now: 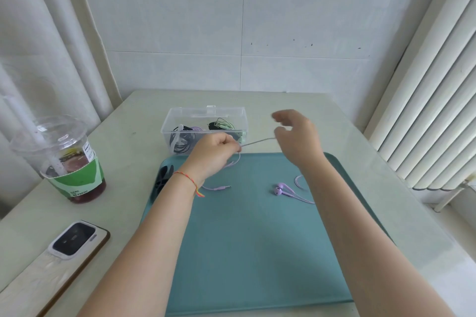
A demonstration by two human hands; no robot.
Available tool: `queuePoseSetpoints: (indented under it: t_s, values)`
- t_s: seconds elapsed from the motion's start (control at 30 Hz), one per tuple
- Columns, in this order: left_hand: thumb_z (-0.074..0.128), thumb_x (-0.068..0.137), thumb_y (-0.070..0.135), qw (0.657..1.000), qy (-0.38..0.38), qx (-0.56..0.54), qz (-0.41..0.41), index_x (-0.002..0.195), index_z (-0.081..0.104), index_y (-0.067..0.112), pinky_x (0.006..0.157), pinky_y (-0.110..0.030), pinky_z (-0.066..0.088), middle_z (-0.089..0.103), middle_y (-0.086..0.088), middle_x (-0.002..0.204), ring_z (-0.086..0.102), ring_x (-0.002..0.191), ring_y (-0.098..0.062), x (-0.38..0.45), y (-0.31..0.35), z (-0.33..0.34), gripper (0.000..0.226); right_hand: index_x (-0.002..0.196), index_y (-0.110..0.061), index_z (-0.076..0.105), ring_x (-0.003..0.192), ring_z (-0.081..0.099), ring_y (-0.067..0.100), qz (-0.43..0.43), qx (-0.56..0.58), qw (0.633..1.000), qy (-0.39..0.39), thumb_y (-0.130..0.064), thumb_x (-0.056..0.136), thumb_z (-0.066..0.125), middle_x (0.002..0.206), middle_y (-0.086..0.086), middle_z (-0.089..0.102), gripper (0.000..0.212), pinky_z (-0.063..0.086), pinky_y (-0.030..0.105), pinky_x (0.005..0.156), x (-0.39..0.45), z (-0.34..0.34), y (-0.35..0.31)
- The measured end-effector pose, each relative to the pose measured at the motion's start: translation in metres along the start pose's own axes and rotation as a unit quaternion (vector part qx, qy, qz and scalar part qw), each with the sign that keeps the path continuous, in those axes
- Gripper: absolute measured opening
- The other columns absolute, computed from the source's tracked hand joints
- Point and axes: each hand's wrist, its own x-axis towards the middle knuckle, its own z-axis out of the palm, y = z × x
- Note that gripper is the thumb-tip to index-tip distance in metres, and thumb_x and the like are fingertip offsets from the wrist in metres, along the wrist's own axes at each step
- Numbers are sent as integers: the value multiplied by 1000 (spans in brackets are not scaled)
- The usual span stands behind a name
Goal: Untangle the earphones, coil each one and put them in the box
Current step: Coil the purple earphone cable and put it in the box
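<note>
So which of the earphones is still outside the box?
The purple earphones: their buds and plug lie on the teal tray, with the cable stretched between both hands. The black and green ones are already inside the clear box.

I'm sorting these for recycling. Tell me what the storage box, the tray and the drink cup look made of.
Storage box: clear rigid plastic, glossy; the coiled earphones show through its walls.
Tray: opaque teal, matte, with rounded corners; probably plastic or silicone, the look leaves it open.
Drink cup: thin transparent plastic with a domed lid, the dark drink visible inside; its green band looks like printed paper.
</note>
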Motion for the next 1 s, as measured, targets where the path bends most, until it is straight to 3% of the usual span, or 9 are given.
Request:
queuePoseSetpoints:
  t_s: [0.07,0.17,0.3,0.43,0.5,0.6,0.77,0.9,1.0]
  values:
    - [62,90,15,1000,-10,2,13,79,62,15,50,-21,35,45,14,39,39,38,-3,-3,2,4,11,106,-22,67,99,60,7,-58,6,993,-106,-1,84,50,104,-9,67,34,43,17,82,-7,9,-10]
    - [64,90,20,1000,-8,7,25,80,60,13,46,-20,33,44,12,39,37,36,-7,-5,4,5,13,97,-23,65,77,66,7,-76,-19,977,-197,-8,87,56,92,-7,70,20,43,9,57,-12,19,-12]
    - [66,88,22,999,12,-36,7,84,59,17,48,-21,30,44,15,41,38,37,-4,-1,2,1,10,91,-15,68,55,56,12,-38,-35,982,-180,-13,90,60,72,0,65,9,41,17,48,-6,14,-4]
    - [59,88,12,997,39,-70,10,81,60,18,46,-18,33,48,8,53,41,48,-8,0,3,-4,10,101,-13,64,78,52,19,77,-104,991,-15,-15,94,51,94,1,61,14,36,26,59,8,3,18]
    - [48,87,4,994,57,-92,16,82,59,15,44,-18,31,46,11,49,41,47,-8,-1,5,-4,16,104,-13,63,90,55,21,110,-120,987,16,-11,91,48,109,3,63,20,36,25,70,10,1,24]
    - [45,84,0,997,39,-66,14,89,58,12,45,-19,34,49,6,49,42,49,-13,-4,8,1,18,109,-15,66,105,58,15,25,-62,997,-43,-4,87,48,114,-1,65,31,38,20,80,2,8,10]
    - [52,83,-1,998,-9,-54,22,99,49,13,57,-30,39,60,-5,56,46,46,-22,-5,6,1,21,102,-21,67,88,65,7,-74,-25,977,-198,-10,86,60,90,-7,71,20,45,12,69,-13,20,-13]
    - [57,86,3,998,-19,-57,36,98,53,11,61,-31,43,61,-2,56,50,48,-21,-4,6,-1,14,86,-19,68,67,58,9,-52,-25,985,-161,-14,88,63,70,-9,63,7,40,19,57,-10,22,-8]
    - [62,90,12,998,-16,-39,42,87,62,10,64,-29,48,62,0,56,53,50,-17,-4,3,-2,3,88,-16,65,68,59,14,-11,26,999,-19,-13,91,59,70,-6,62,7,42,19,56,-4,17,-3]
